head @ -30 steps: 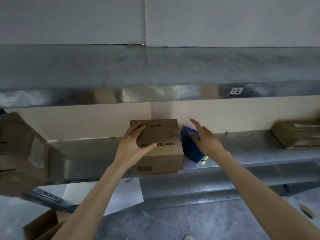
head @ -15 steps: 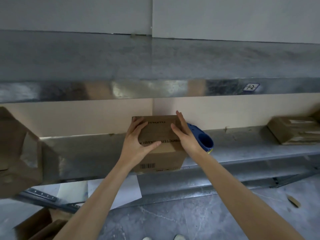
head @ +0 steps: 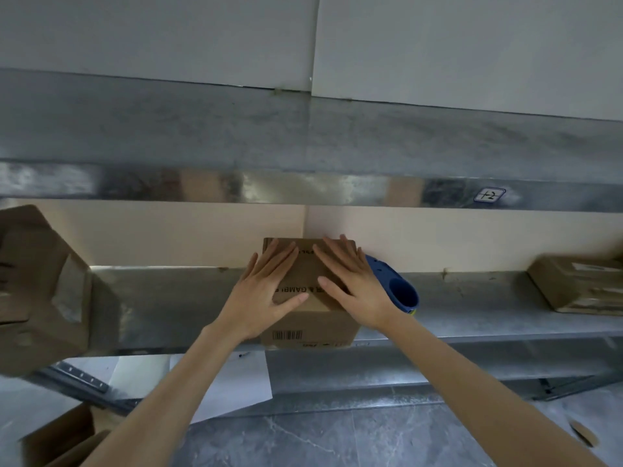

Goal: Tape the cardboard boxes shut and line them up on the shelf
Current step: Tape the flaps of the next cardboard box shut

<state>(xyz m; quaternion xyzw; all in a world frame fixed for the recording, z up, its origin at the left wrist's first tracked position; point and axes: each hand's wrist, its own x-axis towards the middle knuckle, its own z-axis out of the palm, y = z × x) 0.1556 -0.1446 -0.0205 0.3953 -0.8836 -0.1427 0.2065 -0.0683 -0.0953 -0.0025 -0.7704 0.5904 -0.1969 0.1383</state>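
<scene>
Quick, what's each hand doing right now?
Left hand: open, pressing flat on the cardboard box.
Right hand: open, flat on the cardboard box too.

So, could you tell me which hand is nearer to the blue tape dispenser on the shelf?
Right. The right hand lies flat on the cardboard box, next to the blue tape dispenser; the left hand lies flat on the box's left part, farther away.

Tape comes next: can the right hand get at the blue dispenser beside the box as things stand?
Probably yes. The right hand lies flat on top of the box, holding nothing. The blue dispenser sits on the shelf just right of that hand, with nothing between them.
</scene>
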